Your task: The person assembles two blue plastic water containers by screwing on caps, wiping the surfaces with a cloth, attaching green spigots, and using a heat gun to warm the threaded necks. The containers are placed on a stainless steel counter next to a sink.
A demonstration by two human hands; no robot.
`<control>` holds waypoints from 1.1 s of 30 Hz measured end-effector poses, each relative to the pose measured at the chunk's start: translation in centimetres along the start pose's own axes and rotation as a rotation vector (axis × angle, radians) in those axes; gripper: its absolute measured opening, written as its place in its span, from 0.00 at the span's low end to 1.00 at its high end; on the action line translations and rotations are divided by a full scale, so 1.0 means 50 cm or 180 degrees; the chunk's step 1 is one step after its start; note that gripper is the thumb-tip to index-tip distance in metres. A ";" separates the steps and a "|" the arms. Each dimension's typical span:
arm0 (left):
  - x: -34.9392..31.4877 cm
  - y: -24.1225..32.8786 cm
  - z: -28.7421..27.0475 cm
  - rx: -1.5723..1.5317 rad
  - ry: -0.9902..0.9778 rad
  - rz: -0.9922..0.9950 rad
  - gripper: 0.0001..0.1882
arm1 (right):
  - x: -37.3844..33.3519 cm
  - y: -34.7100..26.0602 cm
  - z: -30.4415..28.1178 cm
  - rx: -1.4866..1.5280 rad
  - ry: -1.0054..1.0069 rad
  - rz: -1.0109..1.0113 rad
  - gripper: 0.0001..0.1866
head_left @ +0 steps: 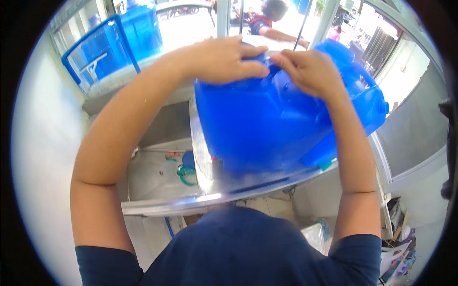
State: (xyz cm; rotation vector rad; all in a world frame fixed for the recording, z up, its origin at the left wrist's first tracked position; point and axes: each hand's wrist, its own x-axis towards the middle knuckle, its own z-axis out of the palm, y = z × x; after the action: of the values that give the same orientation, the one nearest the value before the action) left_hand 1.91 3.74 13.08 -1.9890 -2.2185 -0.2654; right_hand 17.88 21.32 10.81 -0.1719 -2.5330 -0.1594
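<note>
A large blue plastic water jug (253, 126) stands on the steel counter in front of me, a little right of centre. My left hand (224, 59) lies over its upper left part, thumb and fingers stretched out and apart. From the right, my right hand (312, 71) reaches over the top with curled fingers and extended thumb, closed on the jug's upper part. The exact part it grips is hidden. Between my hands shows a raised piece of blue plastic. A second blue jug (374, 112), with a small spout, is right of and behind the first.
To the left is a steel sink (143, 176) holding a green hose-like piece (187, 175) and small blue and red things. Beyond glass, a person (272, 24) and blue containers (138, 33) show outside. A blue-framed rack (98, 47) stands far left. Clutter (400, 252) lies low right.
</note>
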 end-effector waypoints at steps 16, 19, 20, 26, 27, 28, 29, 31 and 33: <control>0.020 0.004 0.026 0.0169 0.0620 0.0782 0.27 | -0.016 -0.028 0.011 -0.0725 0.0376 0.0187 0.18; 0.011 0.004 0.039 0.0191 0.0759 0.0883 0.24 | -0.038 -0.038 0.014 -0.0471 0.1063 -0.0124 0.12; 0.012 0.005 0.035 0.0221 0.0905 0.0962 0.23 | -0.043 -0.039 0.008 -0.0430 0.1448 -0.0219 0.11; -0.019 0.023 0.047 0.0207 0.1523 0.0963 0.15 | -0.333 -0.157 0.100 0.0485 0.1834 -0.0005 0.05; -0.023 0.029 0.049 0.0374 0.1750 0.1036 0.14 | -0.402 -0.174 0.134 0.0697 0.1375 0.0253 0.07; -0.026 0.032 0.051 0.0285 0.1509 0.0956 0.14 | -0.461 -0.184 0.178 0.0780 0.1014 0.0374 0.09; -0.026 0.031 0.047 0.0216 0.1308 0.0865 0.16 | -0.522 -0.193 0.215 0.0930 0.0448 0.0702 0.10; -0.023 0.031 0.042 0.0127 0.1223 0.0946 0.16 | -0.624 -0.185 0.273 0.1104 -0.0615 0.1317 0.13; -0.021 0.029 0.033 0.0091 0.1472 0.1325 0.11 | -0.697 -0.144 0.300 0.1181 -0.1632 0.1894 0.16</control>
State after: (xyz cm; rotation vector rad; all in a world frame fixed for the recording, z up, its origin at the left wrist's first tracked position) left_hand 3.50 3.26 11.28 -2.0549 -1.4907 -0.5647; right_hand 36.95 13.48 -21.81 -0.8925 -2.8112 0.6590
